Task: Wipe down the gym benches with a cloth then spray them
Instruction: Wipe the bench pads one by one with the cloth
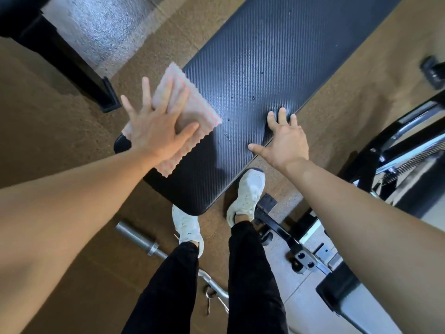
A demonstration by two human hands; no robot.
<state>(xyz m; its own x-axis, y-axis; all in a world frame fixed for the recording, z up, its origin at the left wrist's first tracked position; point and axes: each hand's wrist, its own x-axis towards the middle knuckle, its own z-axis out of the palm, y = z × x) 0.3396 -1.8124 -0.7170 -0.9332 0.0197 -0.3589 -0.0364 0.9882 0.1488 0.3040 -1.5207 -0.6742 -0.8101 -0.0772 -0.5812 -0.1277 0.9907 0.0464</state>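
A black textured gym bench (252, 75) runs from the bottom centre up to the top right. A pink cloth (192, 112) lies on the bench's left edge, partly hanging over it. My left hand (156, 126) presses flat on the cloth with fingers spread. My right hand (284, 138) rests on the bench's right edge, fingers straight on the pad and thumb out to the left. Small water drops dot the pad between my hands. No spray bottle is in view.
A steel barbell (142, 239) lies on the brown floor by my left shoe (186, 225). Black machine frames (395, 150) stand close on the right, and another bench leg (106, 97) sits at the upper left.
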